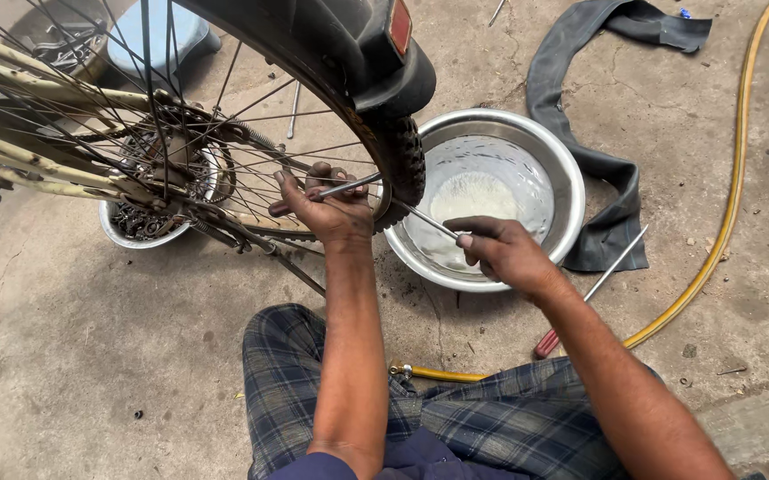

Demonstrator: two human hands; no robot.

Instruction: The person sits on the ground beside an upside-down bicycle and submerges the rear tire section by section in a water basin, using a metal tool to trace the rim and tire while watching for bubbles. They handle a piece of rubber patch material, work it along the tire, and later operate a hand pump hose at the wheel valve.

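A bicycle rear wheel with a black knobby tyre and thin spokes stands in front of me. My left hand reaches through beside the rim and grips a thin metal lever levered against the tyre edge. My right hand pinches the end of a second metal rod that runs under the tyre bead. Just behind the tyre sits a steel basin holding cloudy water.
A black inner tube lies draped around the basin's right side. A red-handled screwdriver and a yellow hose lie on the concrete floor. A small bowl of metal parts sits under the hub. My plaid-clad legs fill the bottom.
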